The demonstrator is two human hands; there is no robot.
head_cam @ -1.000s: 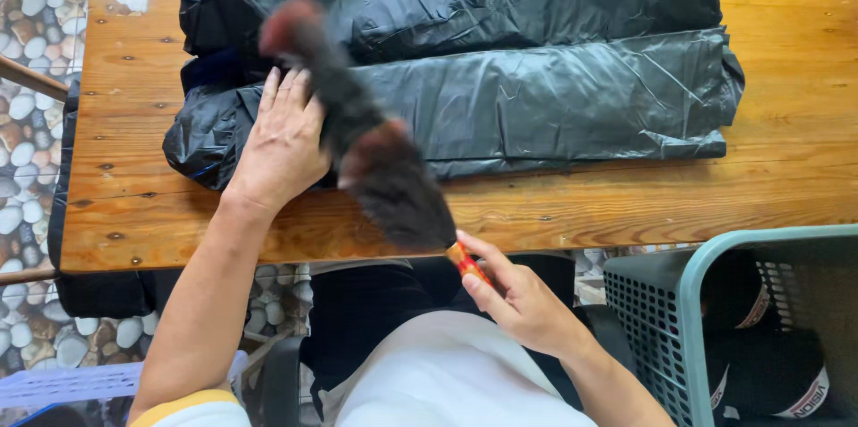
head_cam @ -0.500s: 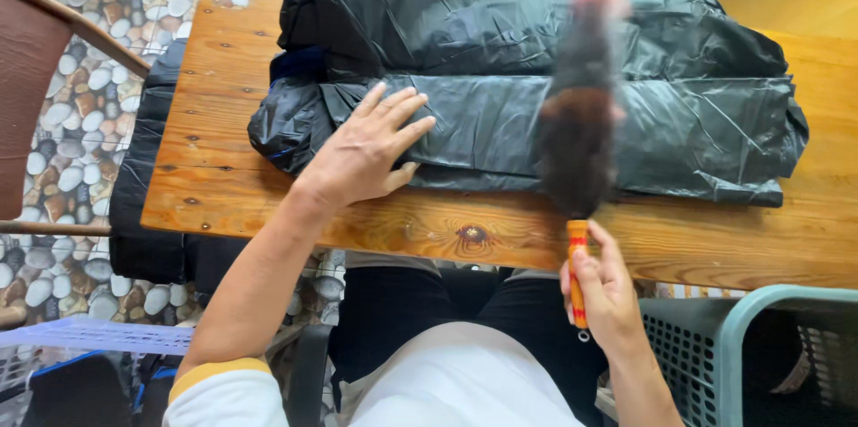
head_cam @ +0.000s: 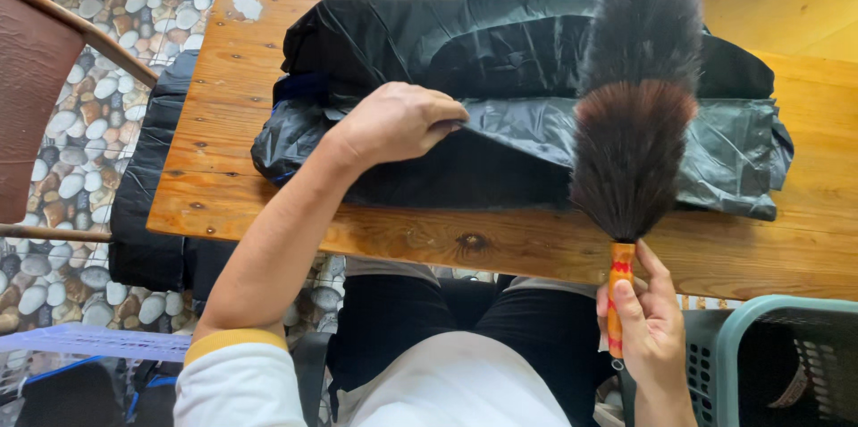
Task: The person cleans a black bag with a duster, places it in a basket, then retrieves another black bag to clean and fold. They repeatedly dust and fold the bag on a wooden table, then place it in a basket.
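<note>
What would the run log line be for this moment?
left hand: pressing black plastic bag | right hand: gripping feather duster handle | duster: above bag | surface: wooden table

Glossy crinkled black plastic bags (head_cam: 500,60), fluffy feather duster (head_cam: 636,114) with lacquered orange handle, varnished wooden table (head_cam: 223,168).

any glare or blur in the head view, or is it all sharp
Head view: soft daylight, with pale sheen on the creased black plastic bag; the feather duster looks soft at its tip, fuzz or blur, cannot tell; the left hand, right hand and wooden table are sharp.
</note>
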